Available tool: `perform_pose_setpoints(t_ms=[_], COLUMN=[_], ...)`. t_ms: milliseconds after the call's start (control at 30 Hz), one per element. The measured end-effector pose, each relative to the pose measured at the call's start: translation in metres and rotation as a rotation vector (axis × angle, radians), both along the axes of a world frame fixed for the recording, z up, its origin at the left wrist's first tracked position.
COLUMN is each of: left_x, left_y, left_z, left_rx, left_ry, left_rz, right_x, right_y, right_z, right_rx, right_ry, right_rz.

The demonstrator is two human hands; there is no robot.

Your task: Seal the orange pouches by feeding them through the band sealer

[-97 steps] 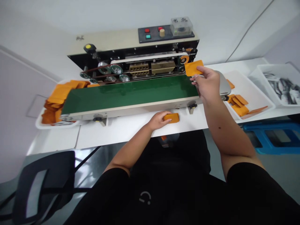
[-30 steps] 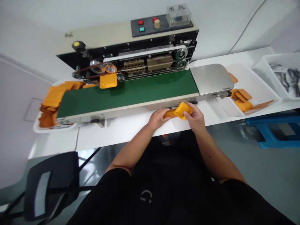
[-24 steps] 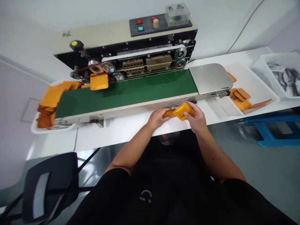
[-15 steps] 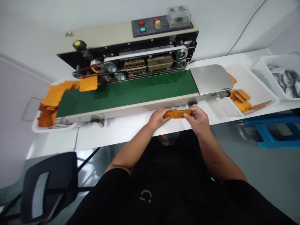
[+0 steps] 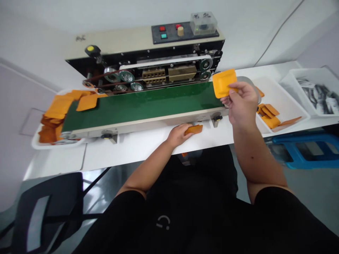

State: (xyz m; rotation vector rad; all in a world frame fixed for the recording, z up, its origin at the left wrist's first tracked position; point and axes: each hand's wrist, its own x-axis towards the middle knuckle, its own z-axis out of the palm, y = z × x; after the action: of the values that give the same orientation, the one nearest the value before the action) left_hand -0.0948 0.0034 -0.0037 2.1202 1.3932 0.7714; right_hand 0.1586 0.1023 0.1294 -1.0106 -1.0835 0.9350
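My right hand (image 5: 242,98) pinches a flat, square orange pouch (image 5: 221,83) by its lower right corner. It is raised over the right end of the green conveyor belt (image 5: 159,106), in front of the metal plate (image 5: 246,80). At the table's front edge my left hand (image 5: 180,135) is closed on another orange pouch (image 5: 195,129); whether it is one or a few stacked, I cannot tell. Behind the belt stands a band sealing machine (image 5: 137,46) with rollers and drive bands. A further orange pouch (image 5: 87,102) lies on the belt's left end.
A white bin (image 5: 39,144) heaped with orange pouches stands left of the belt. To the right, a white bin (image 5: 296,102) holds several orange pouches, beside another bin (image 5: 293,76) with dark and silver packets. A blue stool (image 5: 293,165) and a black chair (image 5: 60,197) stand below.
My right hand has moved up and to the right, taking one pouch away from the left hand. The pouch at the belt's left end has shifted left, out of the rollers.
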Motion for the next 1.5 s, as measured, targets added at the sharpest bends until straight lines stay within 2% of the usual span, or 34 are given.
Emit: perform_pose_setpoints(t_ms=[100,200,300,567,733,867,967,1033,1133,1200,1267,1367,1433,1500], left_x=[-0.001,-0.001,-0.001,0.000,0.000,-0.001,-0.001,-0.001,-0.001,-0.001,0.000,-0.001,-0.003,-0.004], left_y=[-0.001,-0.001,-0.002,-0.004,-0.003,-0.003,-0.002,-0.002,-0.002,-0.002,-0.002,-0.002,-0.001,-0.001], left_z=[-0.002,-0.005,-0.007,-0.003,-0.003,-0.003,-0.002,-0.002,-0.003,-0.003,-0.004,-0.004,-0.005,-0.006], left_rx=[0.024,0.048,0.054,0.031,0.039,0.028,0.010,0.005,0.008,0.012,0.012,0.020,0.026,0.026], left_ry=[0.000,-0.004,-0.006,0.000,-0.025,-0.014,0.006,0.010,-0.009,-0.023,-0.032,-0.051,-0.055,-0.047], left_rz=[-0.010,-0.023,-0.031,-0.029,-0.034,-0.027,-0.018,-0.010,-0.002,0.001,-0.005,-0.027,-0.042,-0.053], right_x=[0.002,0.001,-0.003,-0.018,-0.041,-0.052,-0.043,-0.030,-0.012,-0.008,-0.009,-0.017,-0.020,-0.020], right_y=[0.040,0.063,0.073,0.089,0.090,0.085,0.061,0.030,-0.031,-0.067,-0.092,-0.106,-0.104,-0.100], right_z=[0.009,0.015,0.016,0.019,0.014,0.012,0.020,0.022,0.002,-0.026,-0.057,-0.094,-0.107,-0.110], right_rx=[-0.097,-0.221,-0.273,-0.330,-0.322,-0.240,-0.084,0.053,0.208,0.233,0.180,0.105,0.099,0.102], right_ry=[0.049,0.036,0.040,-0.088,-0.095,-0.183,-0.303,-0.371,-0.534,-0.671,-0.746,-0.784,-0.787,-0.786], right_rz=[0.008,-0.017,-0.045,0.042,0.116,0.207,0.186,0.105,-0.002,0.027,0.123,0.214,0.187,0.145])
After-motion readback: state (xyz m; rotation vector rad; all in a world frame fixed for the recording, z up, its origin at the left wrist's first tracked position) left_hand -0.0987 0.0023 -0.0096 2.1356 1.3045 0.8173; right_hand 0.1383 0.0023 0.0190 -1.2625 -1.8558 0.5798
